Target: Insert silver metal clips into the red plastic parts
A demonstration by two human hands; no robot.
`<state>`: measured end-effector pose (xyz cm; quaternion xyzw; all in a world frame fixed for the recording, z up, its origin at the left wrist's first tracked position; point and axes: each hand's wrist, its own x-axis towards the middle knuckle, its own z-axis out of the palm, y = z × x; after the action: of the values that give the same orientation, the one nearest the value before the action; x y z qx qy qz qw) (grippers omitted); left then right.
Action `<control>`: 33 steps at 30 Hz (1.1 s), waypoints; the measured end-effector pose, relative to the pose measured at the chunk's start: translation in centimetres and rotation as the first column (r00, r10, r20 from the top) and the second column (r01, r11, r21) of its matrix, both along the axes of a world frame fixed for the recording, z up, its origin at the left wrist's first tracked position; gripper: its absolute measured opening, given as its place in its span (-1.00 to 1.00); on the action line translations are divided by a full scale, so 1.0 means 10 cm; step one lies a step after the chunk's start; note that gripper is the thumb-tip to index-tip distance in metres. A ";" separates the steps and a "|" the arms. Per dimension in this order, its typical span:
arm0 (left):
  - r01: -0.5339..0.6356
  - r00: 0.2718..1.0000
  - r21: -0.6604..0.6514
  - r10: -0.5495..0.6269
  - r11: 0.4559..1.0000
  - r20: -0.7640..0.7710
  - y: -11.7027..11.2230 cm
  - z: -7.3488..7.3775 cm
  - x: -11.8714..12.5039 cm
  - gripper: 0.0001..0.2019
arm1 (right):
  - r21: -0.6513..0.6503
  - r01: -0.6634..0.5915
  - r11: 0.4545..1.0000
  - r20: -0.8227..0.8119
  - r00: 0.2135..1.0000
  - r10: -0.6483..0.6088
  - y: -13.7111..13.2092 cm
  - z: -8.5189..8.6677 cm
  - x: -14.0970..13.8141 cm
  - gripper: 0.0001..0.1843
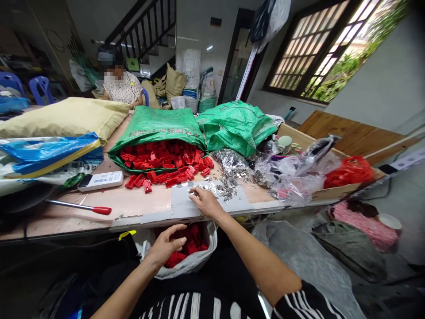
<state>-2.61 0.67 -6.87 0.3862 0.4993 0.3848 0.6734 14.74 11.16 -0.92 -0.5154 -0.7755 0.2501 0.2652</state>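
Our right hand [207, 203] rests on a grey card [181, 201], fingers [195, 192] spread, their tips among loose silver bits [212, 188]; we can't see them pinching anything. Our left hand [168, 246] is open, fingers gently curved and holding nothing, just below the front edge of the table [142, 201] and over a white bag [202, 261] of red plastic parts [186, 243]. Both arms reach up from the bottom of the frame, the right in a striped sleeve [305, 301], the left bare, and they angle inward. Bare table lies left of the card, with a red-handled screwdriver [79, 207] and a white remote [101, 180] near the left side. Ahead, more red parts [162, 159] spill from a green sack [156, 128] almost to the card. A silver heap [230, 165] sits just right of them, and plastic bags [292, 175] crowd the right. At upper left, a seated person [121, 86] works beyond a yellow sack [63, 117].
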 end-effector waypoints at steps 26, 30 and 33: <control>-0.220 0.949 0.067 0.197 0.973 0.247 0.08 0.35 0.03 -0.35 | 0.015 -0.246 0.969 -0.061 0.967 0.247 -0.34 0.17 -0.15 -0.90; -0.142 0.966 0.128 0.109 0.981 0.236 0.07 0.31 0.09 -0.58 | -0.103 -0.322 0.941 -0.140 0.941 0.307 -0.52 0.14 -0.05 -0.83; -0.138 0.963 0.093 0.112 0.986 0.244 0.05 0.31 0.09 -0.61 | -0.188 -0.319 0.929 -0.208 0.937 0.280 -0.44 0.12 0.13 -0.81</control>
<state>-1.75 1.13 -3.78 0.3412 0.4166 0.4970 0.6805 16.04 6.75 0.31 -0.3923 -0.7862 0.4166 0.2334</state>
